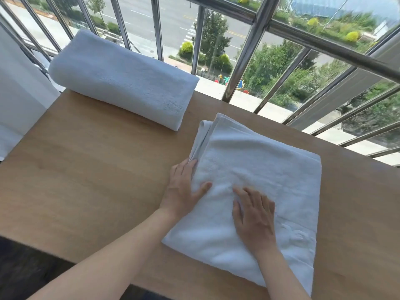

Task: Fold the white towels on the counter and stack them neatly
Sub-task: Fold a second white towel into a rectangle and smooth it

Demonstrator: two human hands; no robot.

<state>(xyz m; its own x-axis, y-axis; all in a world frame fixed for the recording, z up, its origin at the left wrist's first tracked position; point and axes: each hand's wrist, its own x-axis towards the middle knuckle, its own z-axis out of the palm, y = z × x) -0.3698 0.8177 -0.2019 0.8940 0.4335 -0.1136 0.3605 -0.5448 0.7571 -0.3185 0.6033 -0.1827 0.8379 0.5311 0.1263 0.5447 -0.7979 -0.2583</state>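
Both released, left grip (184, 187) and right grip (254, 217) press the towel (259, 165); layers beyond the left grip (splayed) could skew the fold.

Only two bare arms of the person are in view. The left forearm (121, 256) is uncovered along its whole visible length, a long smooth stretch that narrows toward the wrist. The right forearm (279, 276) shows a shorter stretch, likewise uncovered. The left hand (184, 189) is bare, with slender fingers (184, 167) and a rounded thumb tip. The right hand (254, 215) is bare too. Faint ridges of tendon and knuckle mark its back, and its fingers taper to narrow tips. The nails are too blurred to describe.
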